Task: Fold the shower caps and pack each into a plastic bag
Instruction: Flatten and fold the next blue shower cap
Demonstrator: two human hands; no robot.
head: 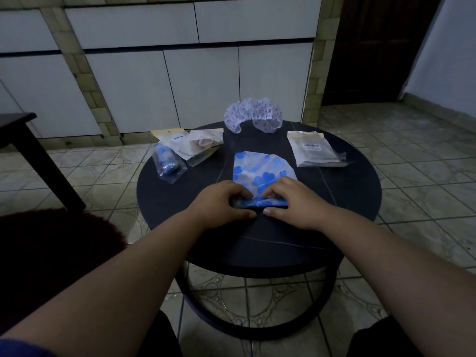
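A white shower cap with blue clover prints (260,170) lies flattened in the middle of the round dark table (342,197). Its near edge is rolled into a tight band. My left hand (221,202) and my right hand (293,202) both grip that rolled edge, fingers curled over it and thumbs at the near side. At the table's far edge sits an unfolded white cap with small purple marks (253,114). At the left lies a clear bag holding a rolled blue cap (167,161).
Beside the packed bag lie several flat plastic bags (195,145), one with something pale inside. More empty bags with barcode labels (313,149) are stacked at the right. White cabinets stand behind the table, a dark stool at the far left, tiled floor all round.
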